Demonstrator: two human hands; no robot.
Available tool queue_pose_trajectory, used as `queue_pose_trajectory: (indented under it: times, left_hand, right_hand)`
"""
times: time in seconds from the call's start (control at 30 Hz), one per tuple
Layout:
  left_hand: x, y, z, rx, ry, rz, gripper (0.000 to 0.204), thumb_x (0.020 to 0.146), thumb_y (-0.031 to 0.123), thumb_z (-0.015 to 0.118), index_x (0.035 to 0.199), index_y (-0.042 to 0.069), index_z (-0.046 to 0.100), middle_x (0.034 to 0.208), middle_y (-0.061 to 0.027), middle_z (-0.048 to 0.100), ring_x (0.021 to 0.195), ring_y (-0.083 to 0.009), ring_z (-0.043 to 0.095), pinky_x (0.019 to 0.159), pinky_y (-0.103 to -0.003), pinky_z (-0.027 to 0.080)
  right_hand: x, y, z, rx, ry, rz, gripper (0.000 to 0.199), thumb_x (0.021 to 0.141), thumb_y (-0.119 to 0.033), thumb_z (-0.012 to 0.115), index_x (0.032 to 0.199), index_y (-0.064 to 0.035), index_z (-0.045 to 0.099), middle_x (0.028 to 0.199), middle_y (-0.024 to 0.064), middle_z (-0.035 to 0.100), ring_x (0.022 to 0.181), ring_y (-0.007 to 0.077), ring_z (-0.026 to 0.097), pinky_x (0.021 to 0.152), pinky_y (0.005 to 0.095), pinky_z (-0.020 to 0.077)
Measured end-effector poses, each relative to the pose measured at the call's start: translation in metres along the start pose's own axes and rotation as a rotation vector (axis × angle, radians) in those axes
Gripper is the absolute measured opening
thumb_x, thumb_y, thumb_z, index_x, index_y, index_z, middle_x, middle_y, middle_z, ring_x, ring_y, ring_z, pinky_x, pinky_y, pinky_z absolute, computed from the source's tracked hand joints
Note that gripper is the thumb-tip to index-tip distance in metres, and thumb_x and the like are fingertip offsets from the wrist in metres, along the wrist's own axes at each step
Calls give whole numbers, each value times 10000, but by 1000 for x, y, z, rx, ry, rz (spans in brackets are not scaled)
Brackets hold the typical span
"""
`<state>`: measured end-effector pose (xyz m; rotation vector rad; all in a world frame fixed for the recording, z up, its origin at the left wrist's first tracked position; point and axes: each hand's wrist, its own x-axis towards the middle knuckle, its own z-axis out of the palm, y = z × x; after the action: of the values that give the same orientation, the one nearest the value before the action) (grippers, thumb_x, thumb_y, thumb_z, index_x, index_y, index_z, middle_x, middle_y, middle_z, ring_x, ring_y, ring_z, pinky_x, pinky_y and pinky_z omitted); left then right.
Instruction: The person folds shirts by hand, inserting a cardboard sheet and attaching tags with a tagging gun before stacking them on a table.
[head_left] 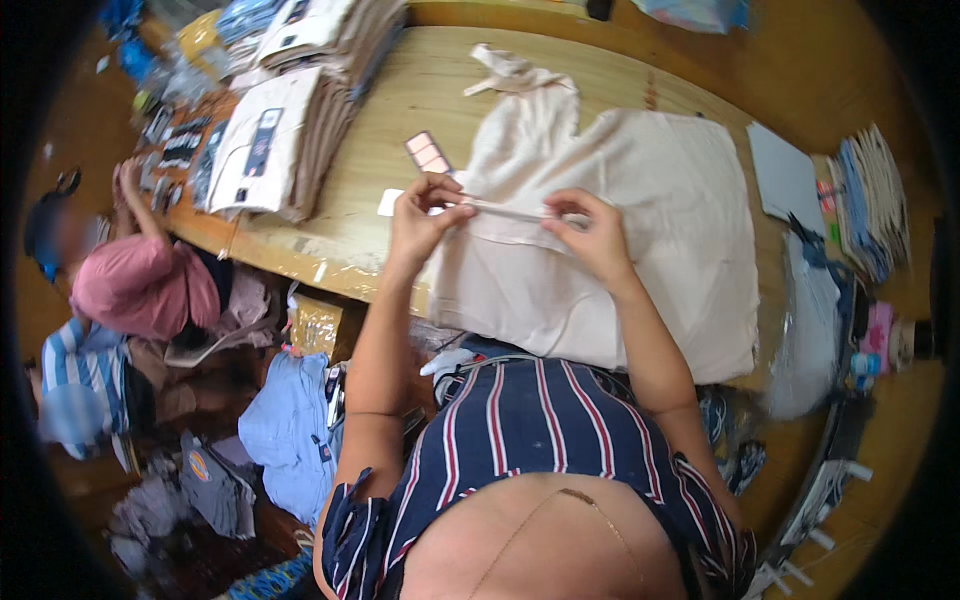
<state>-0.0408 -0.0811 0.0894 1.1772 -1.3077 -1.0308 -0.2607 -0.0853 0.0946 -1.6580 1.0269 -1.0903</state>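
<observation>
- Cream garment [690, 240] spread across table [395, 95] from near edge, probably for support.
- Above it, pale strip [507, 210] pinched by left hand [424, 222] and right hand [598, 234], apparently for tautness.
- Folded clothes [262, 150] stacked far left, likely for working room.

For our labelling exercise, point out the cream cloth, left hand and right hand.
Cream cloth [675, 215], head view: broad flat area.
Left hand [420, 213], head view: its middle.
Right hand [597, 232], head view: its middle.

Wearing navy top [522, 425], red-and-white stripes [546, 412] running down front, short sleeves [352, 530]; thin gold-coloured necklace [578, 494] hanging at neckline.
</observation>
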Motion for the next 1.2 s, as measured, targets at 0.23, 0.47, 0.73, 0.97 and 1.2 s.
queue_pose_trajectory:
  times: [0.23,0.47,0.73,0.97,1.2]
  left_hand:
    - [63,-54,-7,743,199,-48,153,752,102,548,868,11,592,761,-132,611,704,-227,592,636,-309,444]
    - [98,-87,19,1085,68,-271,349,699,255,643,939,22,545,836,-154,600,774,-272,572,699,-381,437]
    - [146,-74,-28,264,-350,-640,236,748,184,616,866,-17,578,643,-27,572,523,-122,506,489,-254,420]
    - [130,156,-121,-197,-454,165,336,741,199,589,979,-30,528,891,-153,590,775,-242,590,749,-370,466]
    - [273,237,-162,72,-163,313,267,776,233,576,927,13,558,884,-119,588,812,-183,565,760,-253,436]
  right_hand:
    - [-23,102,-147,-1330,638,118,340,756,-226,557,1071,-103,519,1152,103,459,1070,255,413,840,399,342]
    - [-37,108,-202,-955,489,552,361,779,-329,518,994,-40,542,1055,138,499,1048,289,412,832,459,335]
    - [47,164,-228,-773,372,715,694,691,-379,624,1249,-99,320,1330,126,232,1217,306,220,949,515,188]
    - [5,-21,-331,421,419,-207,367,790,-115,536,1118,6,424,1023,119,524,935,205,524,823,307,433]
    - [121,-115,-393,19,809,-309,226,752,-91,609,955,-11,548,874,53,569,756,149,532,680,264,436]
